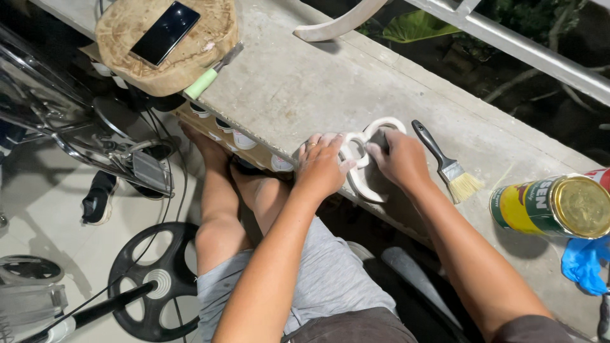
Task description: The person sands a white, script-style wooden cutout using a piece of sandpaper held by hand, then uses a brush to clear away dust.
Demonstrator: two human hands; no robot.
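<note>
A white curved, looped piece point(359, 183) lies on the grey concrete ledge point(305, 89) near its front edge. My left hand point(321, 166) presses down on its left side, fingers spread over one loop. Over the right loop my right hand point(400, 159) is closed, pressing something small against the piece; what it holds is hidden under the fingers. A paintbrush point(445, 164) with a black handle and pale bristles lies just right of my right hand.
A yellow-green tin can point(553, 206) lies on its side at the right, with a blue cloth point(583, 263) below it. A wooden block point(184, 51) bearing a phone point(164, 32) and a green-handled tool point(210, 75) sits far left. Another white curved part point(337, 25) lies at the back.
</note>
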